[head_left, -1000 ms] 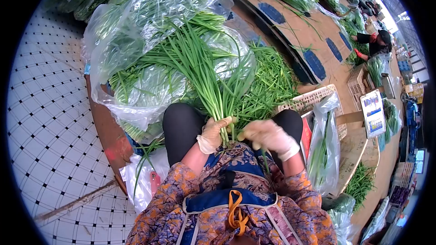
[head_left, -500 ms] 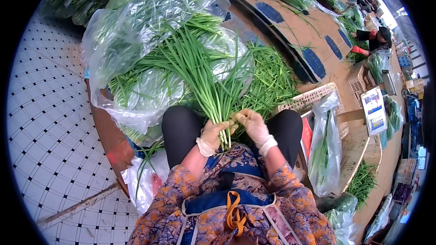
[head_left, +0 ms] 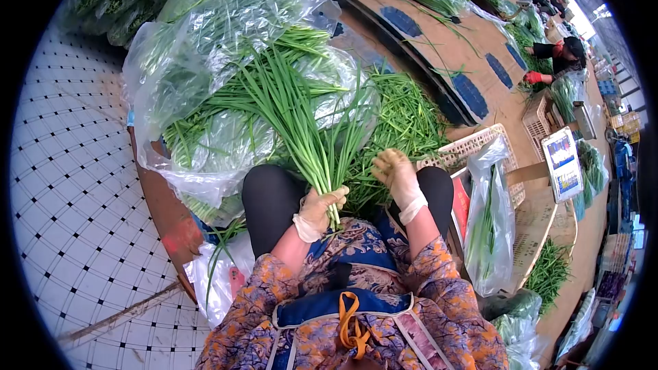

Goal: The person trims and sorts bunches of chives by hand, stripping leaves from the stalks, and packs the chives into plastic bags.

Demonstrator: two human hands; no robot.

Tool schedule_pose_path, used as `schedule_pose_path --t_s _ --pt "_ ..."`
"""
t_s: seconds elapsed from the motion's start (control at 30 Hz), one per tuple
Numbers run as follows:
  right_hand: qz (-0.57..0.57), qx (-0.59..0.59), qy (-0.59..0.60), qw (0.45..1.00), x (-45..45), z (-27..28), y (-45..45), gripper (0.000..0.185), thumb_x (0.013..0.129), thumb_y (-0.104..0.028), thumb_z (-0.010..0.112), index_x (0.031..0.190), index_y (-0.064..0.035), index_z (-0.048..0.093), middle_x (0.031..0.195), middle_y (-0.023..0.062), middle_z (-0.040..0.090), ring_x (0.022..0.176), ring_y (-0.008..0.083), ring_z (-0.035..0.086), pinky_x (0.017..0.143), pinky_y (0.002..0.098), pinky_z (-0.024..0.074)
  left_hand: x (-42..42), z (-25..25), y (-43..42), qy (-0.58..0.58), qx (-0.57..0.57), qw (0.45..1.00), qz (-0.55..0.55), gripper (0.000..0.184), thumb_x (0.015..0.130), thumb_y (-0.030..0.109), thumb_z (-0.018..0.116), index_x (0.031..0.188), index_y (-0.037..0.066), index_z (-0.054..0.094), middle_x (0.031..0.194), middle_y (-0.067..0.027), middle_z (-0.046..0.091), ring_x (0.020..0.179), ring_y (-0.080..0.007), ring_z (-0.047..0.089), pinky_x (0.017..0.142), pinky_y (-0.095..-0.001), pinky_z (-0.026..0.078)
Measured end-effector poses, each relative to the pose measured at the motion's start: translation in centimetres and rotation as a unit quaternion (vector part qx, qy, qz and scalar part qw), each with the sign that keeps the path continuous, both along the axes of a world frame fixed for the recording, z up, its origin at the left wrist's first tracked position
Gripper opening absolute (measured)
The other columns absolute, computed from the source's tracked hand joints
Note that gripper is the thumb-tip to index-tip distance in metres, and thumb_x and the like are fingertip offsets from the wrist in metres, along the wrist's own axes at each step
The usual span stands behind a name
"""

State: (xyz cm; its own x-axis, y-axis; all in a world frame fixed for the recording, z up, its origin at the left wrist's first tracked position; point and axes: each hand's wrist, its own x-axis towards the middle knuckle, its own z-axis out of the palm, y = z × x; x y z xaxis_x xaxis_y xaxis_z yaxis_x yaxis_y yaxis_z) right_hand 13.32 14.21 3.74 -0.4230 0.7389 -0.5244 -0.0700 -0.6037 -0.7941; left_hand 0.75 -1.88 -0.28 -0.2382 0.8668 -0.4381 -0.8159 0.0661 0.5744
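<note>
My left hand (head_left: 322,210), in a pale glove, is closed around a bunch of garlic chives (head_left: 299,123) just above its white cut ends. The long green leaves fan up and away over the clear plastic. My right hand (head_left: 396,173), gloved too, is apart from the bunch, over the right knee. Its fingers are loosely bent and apart, and I see nothing in them. Just beyond it spreads a heap of loose green leaves and scraps (head_left: 404,113). More chives lie on and under a large clear plastic bag (head_left: 226,34) in front of me.
A cream plastic crate (head_left: 473,142), a bagged bunch (head_left: 489,223) and a scale display (head_left: 563,164) are on the right. A board with blue patches (head_left: 418,44) runs across the back. A co-worker in red gloves (head_left: 569,58) sits far right. Tiled floor (head_left: 82,178) lies left.
My right hand has moved away from the stem ends, rightward and slightly forward, and its fingers have loosened. My left hand still holds the chives, almost in place.
</note>
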Motion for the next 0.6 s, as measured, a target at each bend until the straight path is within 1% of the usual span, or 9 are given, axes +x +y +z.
schedule_pose_path --t_s 0.1,0.17,0.2,0.23,0.33,0.4,0.5,0.53,0.6 --pt "0.192 0.043 -0.061 0.979 -0.9 1.3 -2.2 0.053 0.085 -0.030 0.059 0.122 0.0009 0.038 0.112 0.0142 0.052 0.100 0.0233 0.054 0.090 0.0343 0.0449 0.9 1.9 0.5 0.056 0.015 0.998 0.026 0.034 0.079 0.001 0.062 0.111 0.005 0.050 0.095 -0.0062 0.060 0.069 -0.0133 0.057 0.061 -0.0247 0.048" --pt "0.286 0.130 -0.068 0.947 -2.4 2.9 -3.6 0.053 0.084 -0.025 0.063 0.123 0.0027 0.040 0.108 0.0105 0.056 0.094 0.0181 0.054 0.084 0.0290 0.0448 1.3 0.9 0.5 0.077 0.024 0.997 0.021 0.036 0.079 0.001 0.062 0.112 0.005 0.050 0.097 -0.0056 0.060 0.075 -0.0138 0.058 0.064 -0.0249 0.048" --pt "0.216 0.167 0.021 0.962 -3.0 3.2 -5.0 0.036 0.087 -0.020 0.057 0.117 -0.0023 0.045 0.099 0.0055 0.057 0.086 0.0117 0.053 0.073 0.0225 0.0431 1.5 0.7 0.3 0.093 0.026 0.995 0.009 0.037 0.079 0.001 0.062 0.114 0.004 0.049 0.099 -0.0073 0.060 0.077 -0.0146 0.059 0.065 -0.0248 0.049" --pt "0.167 0.132 0.062 0.975 -3.8 1.8 -4.9 0.031 0.089 -0.014 0.053 0.117 -0.0035 0.045 0.098 0.0051 0.057 0.081 0.0113 0.055 0.070 0.0237 0.0453 1.5 0.4 0.1 0.110 0.028 0.994 -0.004 0.039 0.079 0.001 0.062 0.116 0.002 0.047 0.101 -0.0090 0.060 0.079 -0.0154 0.060 0.065 -0.0246 0.049" --pt "0.167 0.065 0.030 0.983 -3.4 2.0 -4.3 0.029 0.089 -0.011 0.052 0.116 -0.0036 0.046 0.101 0.0066 0.059 0.081 0.0145 0.059 0.070 0.0272 0.0500 0.8 1.6 -0.2 0.036 0.044 0.998 -0.013 0.039 0.084 0.007 0.057 0.120 0.002 0.044 0.105 -0.0131 0.060 0.082 -0.0188 0.062 0.067 -0.0267 0.051" --pt "0.082 -0.016 0.119 0.989 -3.5 1.2 -4.1 0.022 0.090 -0.013 0.050 0.109 -0.0030 0.049 0.094 0.0073 0.061 0.073 0.0173 0.061 0.064 0.0308 0.0528 0.7 1.9 0.0 -0.039 0.088 0.995 -0.018 0.036 0.089 0.013 0.052 0.121 -0.001 0.043 0.107 -0.0180 0.059 0.085 -0.0232 0.063 0.070 -0.0303 0.054" --pt "0.099 -0.008 0.111 0.989 -3.3 0.3 -3.9 0.023 0.090 -0.017 0.051 0.108 -0.0029 0.049 0.096 0.0090 0.062 0.076 0.0187 0.062 0.065 0.0307 0.0536 1.0 2.4 0.0 -0.102 0.066 0.991 -0.048 0.036 0.089 0.014 0.051 0.121 -0.001 0.043 0.106 -0.0176 0.059 0.087 -0.0244 0.063 0.070 -0.0309 0.055" --pt "0.141 -0.001 0.046 0.989 -3.3 1.1 -3.9 0.028 0.090 -0.021 0.052 0.111 -0.0024 0.047 0.099 0.0095 0.060 0.076 0.0179 0.062 0.065 0.0312 0.0535 1.1 2.0 0.0 -0.125 0.070 0.988 -0.050 0.031 0.090 0.013 0.051 0.117 -0.002 0.046 0.101 -0.0162 0.061 0.084 -0.0250 0.064 0.068 -0.0313 0.055" --pt "0.155 0.019 0.013 0.988 -3.9 2.5 -4.5 0.037 0.086 -0.019 0.059 0.116 -0.0014 0.046 0.104 0.0096 0.058 0.091 0.0176 0.058 0.078 0.0298 0.0489 1.1 1.3 -0.2 -0.117 0.060 0.990 -0.057 0.028 0.090 0.014 0.051 0.114 -0.001 0.047 0.098 -0.0156 0.061 0.081 -0.0246 0.064 0.067 -0.0318 0.055"
